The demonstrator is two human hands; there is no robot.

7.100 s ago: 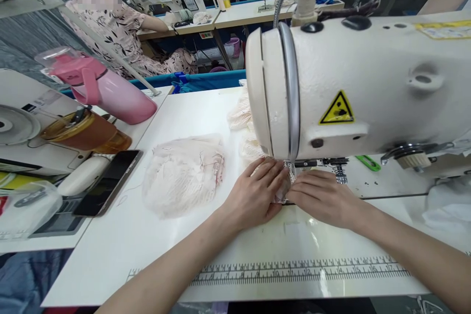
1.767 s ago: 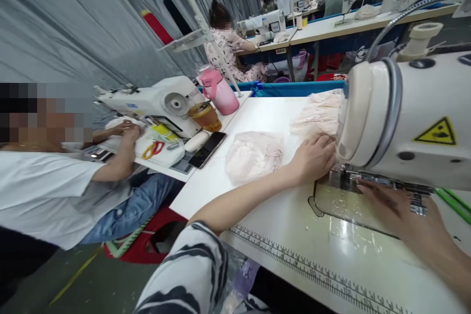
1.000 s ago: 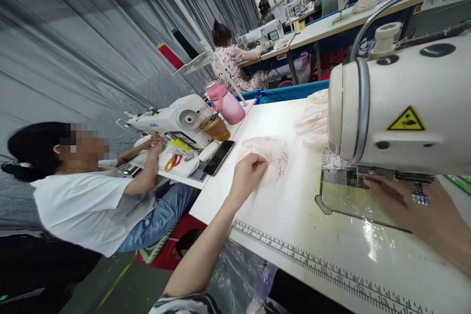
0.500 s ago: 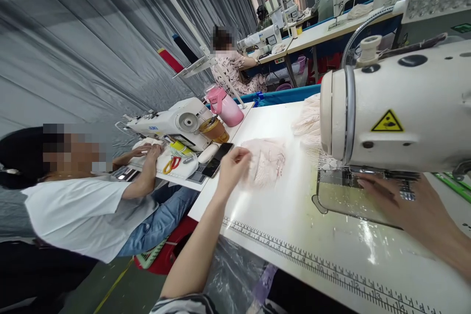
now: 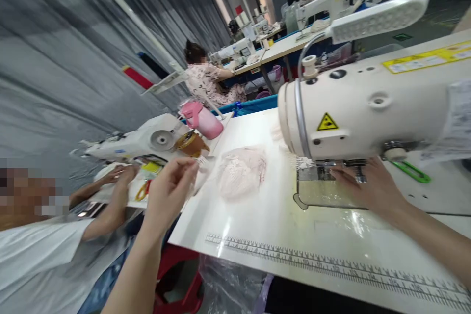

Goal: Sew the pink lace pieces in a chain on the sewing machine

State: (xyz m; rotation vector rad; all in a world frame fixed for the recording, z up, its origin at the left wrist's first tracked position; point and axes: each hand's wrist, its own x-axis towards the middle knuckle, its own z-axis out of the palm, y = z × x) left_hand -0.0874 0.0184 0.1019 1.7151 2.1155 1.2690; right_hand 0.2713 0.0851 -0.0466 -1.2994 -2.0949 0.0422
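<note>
My left hand (image 5: 172,189) is raised left of a pale pink lace piece (image 5: 241,171) lying on the white table (image 5: 257,225). Its fingers are pinched on a small light fabric piece (image 5: 201,161), blurred at the fingertips. My right hand (image 5: 368,184) reaches in at the presser foot of the white sewing machine (image 5: 368,108); its fingertips are partly hidden by the metal parts, and whether they hold anything does not show. More pale lace (image 5: 279,135) lies behind the machine head, partly covered by it.
A pink bottle (image 5: 206,120) and an amber cup (image 5: 192,144) stand by the neighbouring machine (image 5: 147,137), where a person in a white shirt (image 5: 47,250) works. A green tool (image 5: 412,171) lies right of my machine. A ruler strip (image 5: 294,257) runs along the front edge.
My left hand has moved left, away from the pink lace piece, with a light fabric bit at its fingertips. The view has turned to the right. My right hand stays at the presser foot.
</note>
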